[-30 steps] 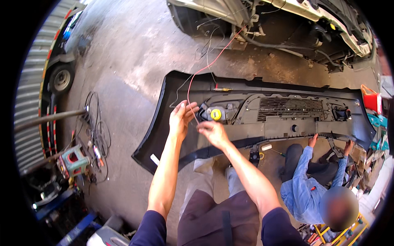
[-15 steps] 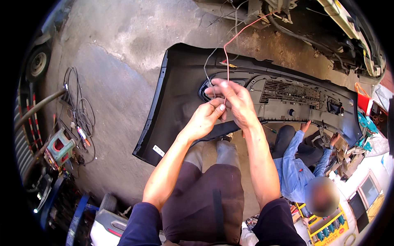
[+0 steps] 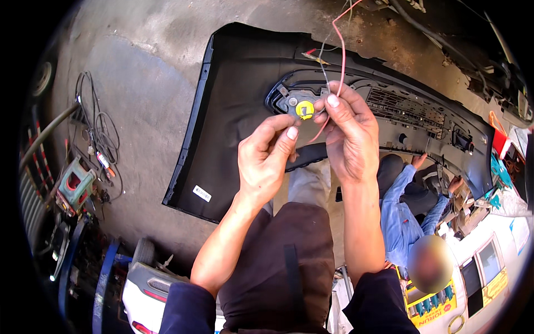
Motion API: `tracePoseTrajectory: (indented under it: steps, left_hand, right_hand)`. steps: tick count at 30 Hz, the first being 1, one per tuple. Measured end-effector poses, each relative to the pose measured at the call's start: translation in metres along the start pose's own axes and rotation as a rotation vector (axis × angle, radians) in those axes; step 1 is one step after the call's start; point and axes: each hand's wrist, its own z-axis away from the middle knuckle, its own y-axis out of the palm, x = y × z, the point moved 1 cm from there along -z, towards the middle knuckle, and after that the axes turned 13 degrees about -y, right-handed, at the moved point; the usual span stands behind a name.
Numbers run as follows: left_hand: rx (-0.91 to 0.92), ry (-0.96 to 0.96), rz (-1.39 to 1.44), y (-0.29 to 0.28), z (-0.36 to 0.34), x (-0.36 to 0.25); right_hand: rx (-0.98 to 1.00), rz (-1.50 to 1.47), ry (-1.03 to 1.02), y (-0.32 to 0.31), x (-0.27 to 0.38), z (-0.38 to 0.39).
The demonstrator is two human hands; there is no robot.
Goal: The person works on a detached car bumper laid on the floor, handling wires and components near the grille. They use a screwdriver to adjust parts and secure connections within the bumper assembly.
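Note:
My right hand pinches a thin red wire between thumb and fingers. The wire comes down from the upper edge, and its loose end hangs below the fingers. A thin grey wire also runs into this grip. My left hand is closed in a pinch beside it; what lies at its fingertips is too small to name. Both hands are above a large black car bumper, which lies with its inner side up. Just beyond the left fingertips shows a round yellow cap on a lamp-like part of the bumper.
A co-worker in a blue shirt crouches at the right, hands at the bumper's edge. Black cables and a green-grey stand are on the floor at left. Behind me stands a white car; a yellow tool rack is lower right.
My hands have moved apart, the right one rightward with the red wire. The yellow cap has come into sight between them. My view has shifted, so the bumper appears higher.

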Motion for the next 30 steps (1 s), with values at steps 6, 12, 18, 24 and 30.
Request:
tracePoseTrajectory:
  steps: [6, 12, 18, 24, 30]
  left_hand:
    - [0.075, -0.173, 0.069, 0.01, -0.001, -0.006]
    - [0.215, -0.192, 0.16, 0.015, -0.009, -0.003]
    - [0.185, -0.177, -0.019, 0.016, -0.006, -0.003]
    - [0.176, -0.144, -0.048, 0.029, -0.005, -0.004]
    - [0.212, -0.046, -0.439, 0.03, 0.008, 0.017]
  right_hand:
    - [-0.026, -0.013, -0.011, -0.001, 0.004, -0.013]
    - [-0.056, -0.071, -0.008, -0.008, 0.005, -0.019]
    - [-0.092, -0.062, -0.018, -0.011, 0.006, -0.015]
    - [0.018, 0.103, 0.0, -0.011, 0.01, -0.002]
    - [0.043, -0.237, 0.153, -0.013, 0.031, -0.028]
